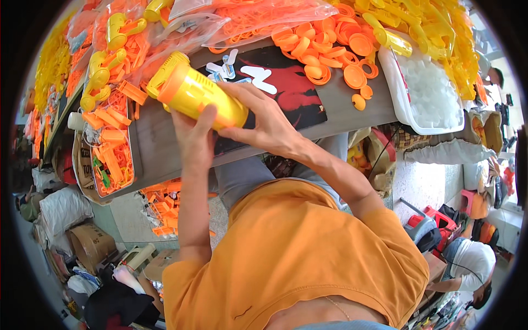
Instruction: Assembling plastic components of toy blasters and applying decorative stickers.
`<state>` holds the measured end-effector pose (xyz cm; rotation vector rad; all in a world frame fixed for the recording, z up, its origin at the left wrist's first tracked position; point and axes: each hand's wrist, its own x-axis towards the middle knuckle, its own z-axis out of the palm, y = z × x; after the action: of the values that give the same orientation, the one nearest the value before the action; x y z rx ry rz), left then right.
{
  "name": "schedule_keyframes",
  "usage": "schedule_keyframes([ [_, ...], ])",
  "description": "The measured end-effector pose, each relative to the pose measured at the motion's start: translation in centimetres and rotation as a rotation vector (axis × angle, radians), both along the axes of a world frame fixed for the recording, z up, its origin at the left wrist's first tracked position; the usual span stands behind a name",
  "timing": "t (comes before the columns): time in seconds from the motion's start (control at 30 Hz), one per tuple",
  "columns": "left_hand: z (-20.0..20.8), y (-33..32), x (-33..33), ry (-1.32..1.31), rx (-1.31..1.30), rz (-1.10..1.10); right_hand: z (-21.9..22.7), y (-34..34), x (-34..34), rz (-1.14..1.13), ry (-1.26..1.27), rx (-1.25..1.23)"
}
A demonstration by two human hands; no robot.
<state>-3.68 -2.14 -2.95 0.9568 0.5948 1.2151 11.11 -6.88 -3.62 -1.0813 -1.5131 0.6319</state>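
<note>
Above the near part of the table I hold a yellow plastic toy body [206, 96], shaped like a cylinder and tilted, with an orange ring around its upper-left end. My left hand [192, 129] grips it from below, thumb against its side. Around its lower-right end my right hand [263, 118] is closed, fingers over the top and thumb underneath. A second yellow part [159, 77] shows just behind the orange ring; I cannot tell whether it is joined on. Beyond my hands, white flat pieces [259, 78] and small blue-and-white parts [226, 67] lie on a dark red-and-black mat [294, 93].
Orange round caps [330, 47] are heaped beyond the mat. A white tub [401, 104] of translucent pieces stands at the right. On the left are a tray of orange parts [114, 157] and yellow toy bodies [98, 77]. Another person [473, 264] is at lower right.
</note>
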Motion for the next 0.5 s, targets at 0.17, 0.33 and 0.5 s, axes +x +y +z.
schedule_keyframes([
  [0.17,0.2,0.1,-3.2,0.741,0.748,0.415,1.7,-1.3,2.2,-0.117,-0.062,-0.182],
  [0.33,0.4,-0.2,-2.4,1.331,1.194,0.174,0.5,-1.0,1.4,-0.013,-0.166,-0.139],
  [0.5,-2.1,-0.3,-4.1,0.613,0.384,0.101,0.0,0.4,12.3,-0.604,-0.271,-0.134],
])
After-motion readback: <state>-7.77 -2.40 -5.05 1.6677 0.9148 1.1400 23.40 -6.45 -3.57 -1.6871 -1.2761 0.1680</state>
